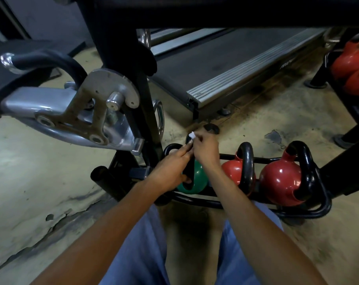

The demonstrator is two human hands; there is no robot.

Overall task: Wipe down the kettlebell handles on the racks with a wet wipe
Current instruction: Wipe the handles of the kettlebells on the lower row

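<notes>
A green kettlebell [200, 177] with a black handle stands on the low black rack [197, 200], and both hands meet over it. My right hand [205, 149] pinches a small white wet wipe [192, 135] at the top of that handle. My left hand [171, 167] wraps the handle's left side, thumb below and fingers stretched up toward the wipe. To the right stand two red kettlebells [234, 171] [281, 182] with black handles. The green bell's handle top is mostly hidden by the hands.
A gym machine's silver bracket [86, 112] and black upright [123, 64] crowd the left. A treadmill deck [236, 66] lies behind the rack. More red kettlebells [351, 64] sit on a second rack at far right. Worn concrete floor [41, 182] spreads left.
</notes>
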